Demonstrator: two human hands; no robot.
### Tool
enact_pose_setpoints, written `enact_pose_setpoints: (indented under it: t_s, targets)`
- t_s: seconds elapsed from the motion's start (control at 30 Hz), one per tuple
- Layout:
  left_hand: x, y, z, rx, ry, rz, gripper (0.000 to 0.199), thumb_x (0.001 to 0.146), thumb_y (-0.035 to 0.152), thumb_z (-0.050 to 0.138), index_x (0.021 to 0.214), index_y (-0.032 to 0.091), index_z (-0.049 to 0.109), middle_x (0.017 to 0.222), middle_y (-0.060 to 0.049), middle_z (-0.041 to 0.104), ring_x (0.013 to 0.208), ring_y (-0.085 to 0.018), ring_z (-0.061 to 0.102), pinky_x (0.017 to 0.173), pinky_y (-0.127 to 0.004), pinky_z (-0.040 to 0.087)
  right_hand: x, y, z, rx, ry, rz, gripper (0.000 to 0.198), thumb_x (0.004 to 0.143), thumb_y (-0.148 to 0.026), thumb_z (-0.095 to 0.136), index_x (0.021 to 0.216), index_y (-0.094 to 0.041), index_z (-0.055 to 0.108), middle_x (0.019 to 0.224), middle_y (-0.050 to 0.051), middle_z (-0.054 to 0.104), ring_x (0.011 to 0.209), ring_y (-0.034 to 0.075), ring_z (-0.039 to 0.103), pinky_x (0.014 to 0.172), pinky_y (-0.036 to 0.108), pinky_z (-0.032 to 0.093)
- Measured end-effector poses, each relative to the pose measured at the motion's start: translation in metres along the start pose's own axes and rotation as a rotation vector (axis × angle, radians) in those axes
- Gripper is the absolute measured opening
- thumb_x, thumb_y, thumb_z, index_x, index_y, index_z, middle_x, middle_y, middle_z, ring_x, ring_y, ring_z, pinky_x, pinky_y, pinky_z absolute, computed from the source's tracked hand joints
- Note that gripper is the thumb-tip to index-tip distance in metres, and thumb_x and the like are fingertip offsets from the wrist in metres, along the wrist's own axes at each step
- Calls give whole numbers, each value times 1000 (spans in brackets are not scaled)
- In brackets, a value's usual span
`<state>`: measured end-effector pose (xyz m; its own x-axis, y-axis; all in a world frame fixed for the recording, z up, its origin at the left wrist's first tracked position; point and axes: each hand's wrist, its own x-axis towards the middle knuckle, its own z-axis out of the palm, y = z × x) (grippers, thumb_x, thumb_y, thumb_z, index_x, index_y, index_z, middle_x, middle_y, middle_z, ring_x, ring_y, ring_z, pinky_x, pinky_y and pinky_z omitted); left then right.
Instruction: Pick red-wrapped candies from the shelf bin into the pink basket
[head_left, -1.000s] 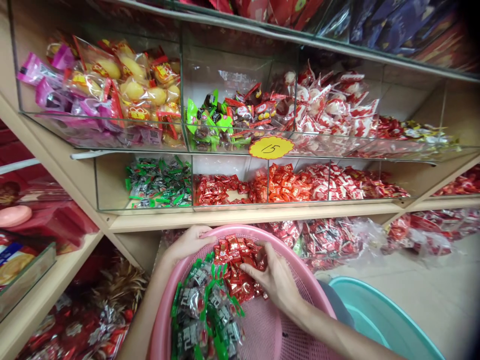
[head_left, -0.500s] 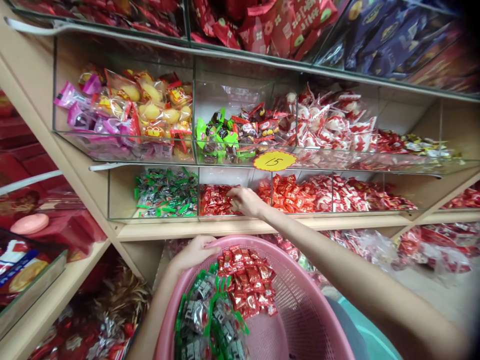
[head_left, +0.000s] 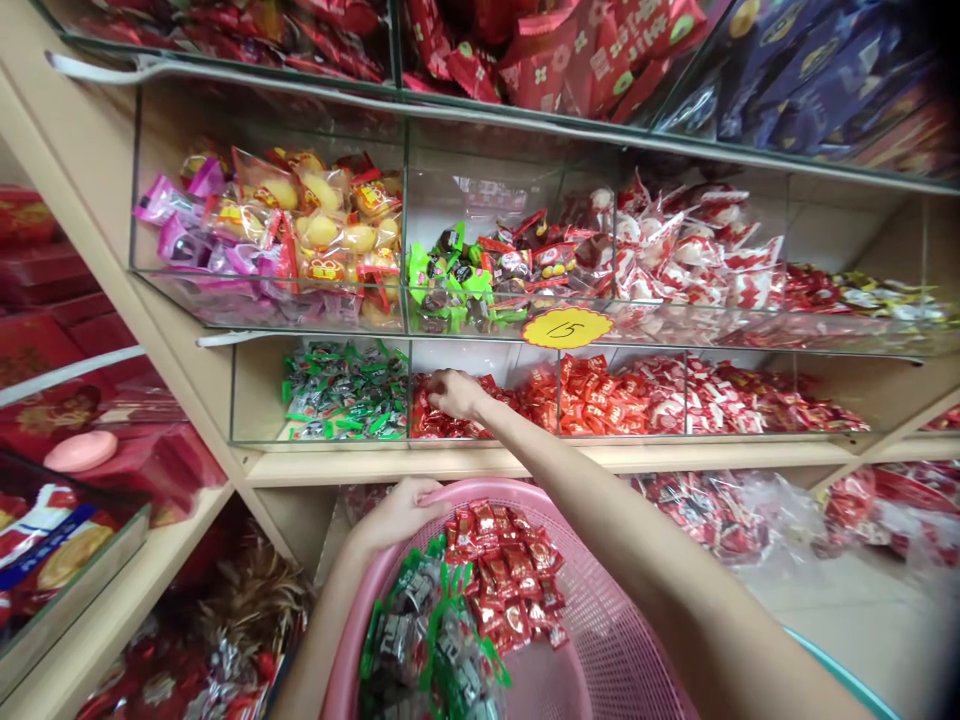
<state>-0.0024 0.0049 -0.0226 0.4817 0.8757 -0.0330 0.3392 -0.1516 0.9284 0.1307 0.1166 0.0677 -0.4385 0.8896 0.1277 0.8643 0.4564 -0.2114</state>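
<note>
My right hand [head_left: 456, 393] reaches into a lower shelf bin, its fingers curled down around small red wrapped candies [head_left: 442, 424]; the fingertips are partly hidden among them. My left hand [head_left: 397, 512] is closed over the far left rim of a pink plastic basket [head_left: 352, 640], thumb along the edge. Inside the basket lie a heap of shiny red wrapped candies [head_left: 510, 575] and, on the left, larger clear packets with green edges [head_left: 450, 640]. Part of the basket's right side is behind my right forearm.
Left of the red bin are green-wrapped candies [head_left: 349, 390]; to the right, orange-red ones [head_left: 607, 395]. A glass-fronted shelf above holds more sweets and a yellow price tag [head_left: 567, 327] reading 15. Plastic bags of candy [head_left: 697, 510] lie below the shelf.
My right hand has moved left within the red candy bin. My left hand stays on the basket rim. The whole view has shifted slightly, with the shelves now further right.
</note>
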Motion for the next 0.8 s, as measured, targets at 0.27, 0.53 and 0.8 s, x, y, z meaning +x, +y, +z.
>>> enact_pose_setpoints:
  t_s: [0.27, 0.53, 0.8]
  targets:
    - [2, 0, 2, 5, 3, 16, 35, 70, 42, 57, 80, 10, 65, 70, -3, 62, 65, -16, 52, 58, -23, 38, -6, -1, -1, -56, -93, 183, 38, 66, -43, 63, 91, -14, 62, 98, 13, 63, 89, 23, 58, 70, 29, 43]
    - [0, 2, 1, 16, -5, 8, 35, 70, 42, 57, 79, 9, 64, 69, -3, 61, 64, -15, 51, 57, -23, 37, -6, -5, 6, -30, -32, 152, 45, 61, -44, 69, 93, -13, 62, 106, 19, 59, 100, 30, 52, 80, 37, 40]
    - [-1, 5, 0, 33, -6, -6, 35, 71, 42, 56, 80, 9, 64, 67, -2, 59, 62, -15, 50, 55, -21, 36, -14, 19, -1, 255, 94, 84, 29, 77, -42, 52, 75, -15, 63, 79, 6, 65, 79, 18, 58, 70, 26, 41]
